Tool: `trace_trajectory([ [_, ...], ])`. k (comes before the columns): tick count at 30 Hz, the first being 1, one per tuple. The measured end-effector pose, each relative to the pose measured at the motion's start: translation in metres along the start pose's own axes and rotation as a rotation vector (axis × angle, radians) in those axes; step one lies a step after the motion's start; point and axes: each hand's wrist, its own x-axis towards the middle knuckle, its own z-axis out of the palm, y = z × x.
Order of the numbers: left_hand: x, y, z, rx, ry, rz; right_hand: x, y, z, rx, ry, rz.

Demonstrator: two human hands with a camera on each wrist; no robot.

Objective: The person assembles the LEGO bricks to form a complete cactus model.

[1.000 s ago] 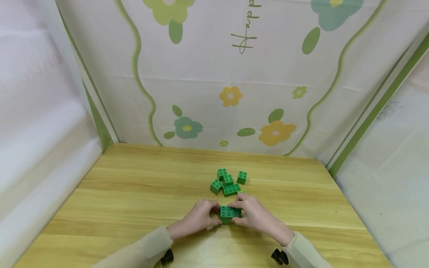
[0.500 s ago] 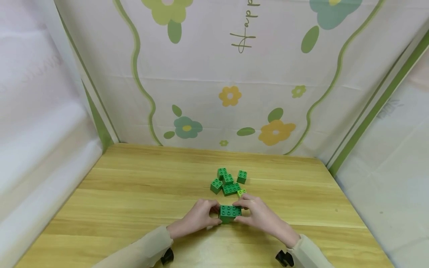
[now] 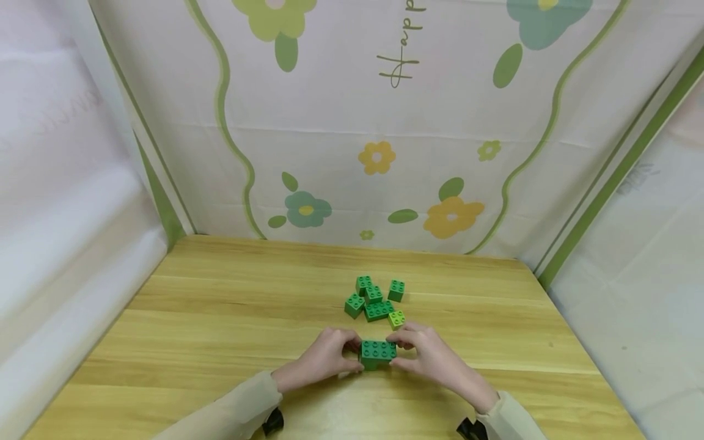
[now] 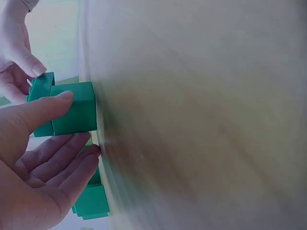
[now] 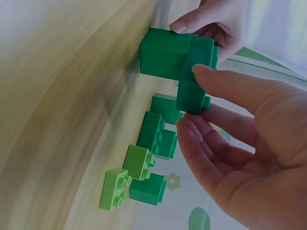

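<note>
Two green toy building bricks are stacked on the table, a low long studded brick (image 3: 378, 349) on top of a taller block (image 4: 76, 112). The long brick juts out past the block toward the right. My left hand (image 3: 330, 354) grips the stack's left end, its thumb on the block's near face and its fingers behind. With thumb and fingers, my right hand (image 3: 429, 355) pinches the overhanging right end of the long brick (image 5: 192, 93). The right wrist view shows the right thumb flat against that brick's side.
Beyond the hands lie several loose bricks: a lime brick (image 3: 396, 319) nearest the right fingers, a long green brick (image 3: 379, 310) and smaller green bricks (image 3: 354, 305). A patterned white cloth (image 3: 341, 183) hangs along the wooden table's (image 3: 220, 318) back edge.
My right hand has slid right along the long brick to its end, uncovering more studs and the lime brick behind. My left hand has stayed nearly in place.
</note>
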Motion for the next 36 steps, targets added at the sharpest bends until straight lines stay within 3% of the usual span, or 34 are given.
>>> trace_trajectory([
  [9,-0.002,0.000,-0.003,-0.040,-0.065,0.020,-0.008,0.000,0.002,0.011,0.026,-0.040],
  [16,0.006,-0.006,-0.007,-0.162,-0.140,0.004,-0.014,0.001,0.001,0.006,0.040,-0.045],
  [22,0.019,-0.009,-0.006,-0.209,-0.096,-0.014,-0.020,0.001,-0.002,0.012,0.051,-0.033],
  [31,0.044,0.000,0.002,-0.151,-0.060,-0.068,-0.027,0.004,-0.003,0.018,0.055,-0.018],
  [36,0.056,0.005,0.008,-0.116,-0.051,-0.047,-0.028,0.005,-0.002,0.016,0.083,-0.055],
])
